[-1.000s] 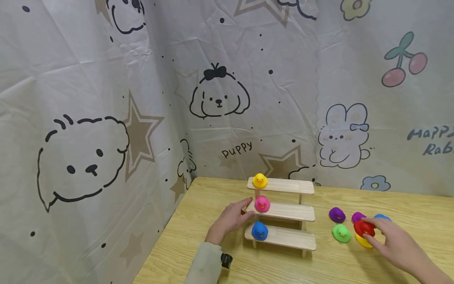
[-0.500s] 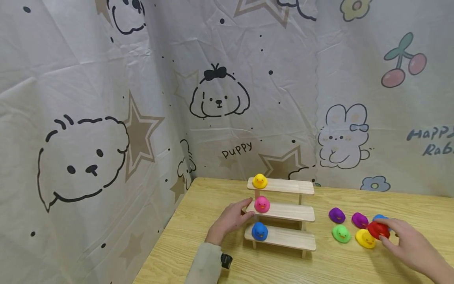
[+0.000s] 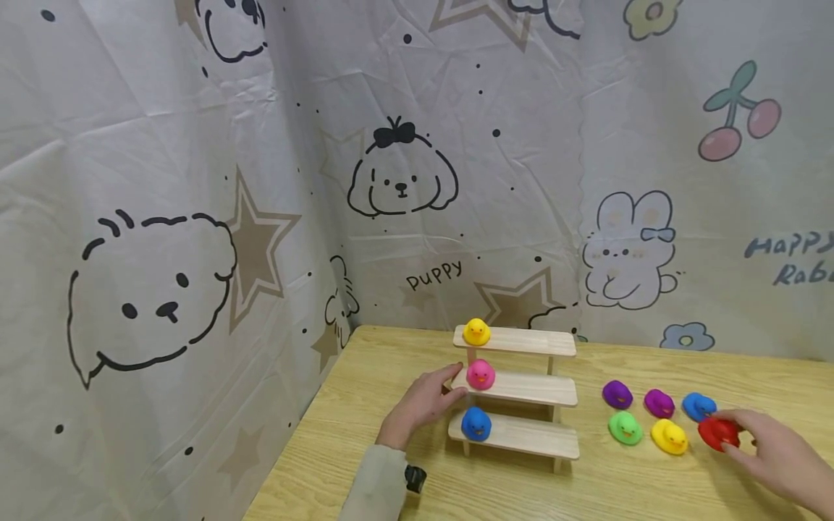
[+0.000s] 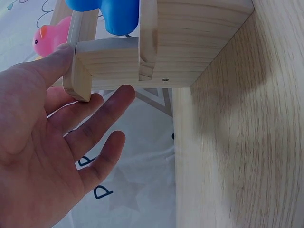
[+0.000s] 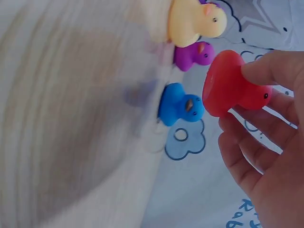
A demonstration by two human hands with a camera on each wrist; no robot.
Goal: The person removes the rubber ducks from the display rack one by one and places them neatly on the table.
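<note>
My right hand pinches a red rubber duck between thumb and fingers. In the right wrist view the red duck's flat base appears held off the tabletop. At the left end of a three-tier wooden shelf stand, my left hand grips the middle board, thumb on one face and fingers behind, as the left wrist view shows. On the stand's left side sit a yellow duck on top, a pink duck in the middle and a blue duck at the bottom.
Right of the stand, loose ducks sit on the wooden table: purple, magenta, a second blue duck, green and a second yellow duck. A printed cloth hangs behind the table and along its left.
My right hand has carried the red duck rightward, from over the loose yellow duck to its right, in front of the loose blue one. My left hand stays on the stand.
</note>
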